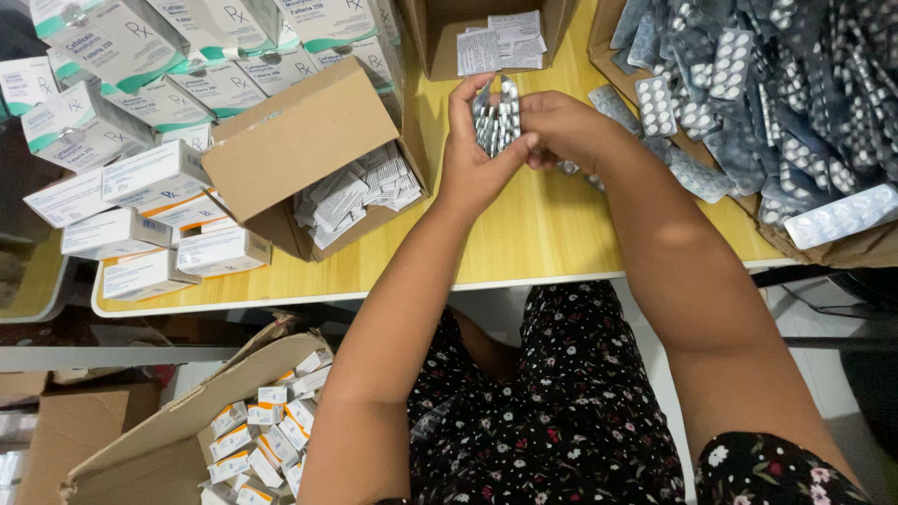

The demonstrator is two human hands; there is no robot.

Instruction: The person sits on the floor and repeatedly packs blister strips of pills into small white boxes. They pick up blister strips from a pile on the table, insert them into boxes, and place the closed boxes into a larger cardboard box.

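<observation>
My left hand [474, 159] holds a stack of silver blister packs [496, 117] upright above the yellow table [533, 234]. My right hand [561, 126] meets it from the right, its fingers closed on the same stack. Both forearms reach up from my lap, where I wear a dark flowered garment. A big heap of loose blister packs [767, 84] fills a cardboard box at the top right, close to my right hand.
An open brown box of folded leaflets [351, 192] lies left of my hands. White and green medicine cartons [140, 103] pile at the far left. Another box with leaflets [496, 42] stands at the top. A carton of small boxes [262, 440] sits on the floor.
</observation>
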